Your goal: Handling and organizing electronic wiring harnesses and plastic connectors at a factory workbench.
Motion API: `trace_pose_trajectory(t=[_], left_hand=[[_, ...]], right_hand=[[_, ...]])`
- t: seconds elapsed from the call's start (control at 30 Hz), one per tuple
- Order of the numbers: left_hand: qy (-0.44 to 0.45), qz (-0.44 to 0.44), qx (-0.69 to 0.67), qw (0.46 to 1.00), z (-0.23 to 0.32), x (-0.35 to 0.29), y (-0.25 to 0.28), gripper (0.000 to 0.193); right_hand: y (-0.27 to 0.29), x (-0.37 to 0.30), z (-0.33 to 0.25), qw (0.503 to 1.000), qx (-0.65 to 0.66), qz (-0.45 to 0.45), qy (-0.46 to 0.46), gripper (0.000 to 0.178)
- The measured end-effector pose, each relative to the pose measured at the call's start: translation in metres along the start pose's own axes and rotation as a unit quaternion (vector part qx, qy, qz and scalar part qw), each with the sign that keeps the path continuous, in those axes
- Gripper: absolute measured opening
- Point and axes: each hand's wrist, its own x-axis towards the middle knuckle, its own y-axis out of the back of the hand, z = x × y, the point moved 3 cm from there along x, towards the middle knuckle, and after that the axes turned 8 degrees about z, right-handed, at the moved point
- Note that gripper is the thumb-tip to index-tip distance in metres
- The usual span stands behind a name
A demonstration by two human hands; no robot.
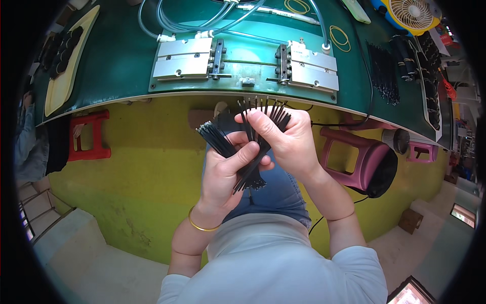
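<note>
My left hand point(218, 175) is closed round a bundle of thin black wires point(214, 138), whose tips stick out at the upper left. In my right hand point(293, 144) is a second group of black wires point(278, 115), fanned out, with the thumb pressed across them. The two groups cross between my hands, and the lower wire ends point(255, 182) hang below the fingers. Both hands are over my lap, just short of the workbench edge. Palms and fingers hide the middle of the wires.
Across the green workbench point(116, 66) sits a fixture with two silver air grippers point(182, 58) point(314, 66) and blue air hoses point(197, 25). A yellow tray point(55, 96) lies left; black wires point(382, 71) and a fan point(410, 12) are right. Red point(91, 152) and pink point(354, 167) stools stand on the floor.
</note>
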Motion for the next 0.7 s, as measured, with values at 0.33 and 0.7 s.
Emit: trace_pose_trajectory(t=[0.33,0.7], left_hand=[[-0.009,0.033,-0.006,0.999,0.001,0.003,0.001,0.012],[-0.021,0.009,-0.021,1.000,0.000,0.019,0.000,0.010]], right_hand=[[0.002,0.002,-0.004,0.997,-0.047,0.048,0.048,0.018],[-0.001,0.015,0.004,0.994,-0.029,0.096,0.041,0.019]])
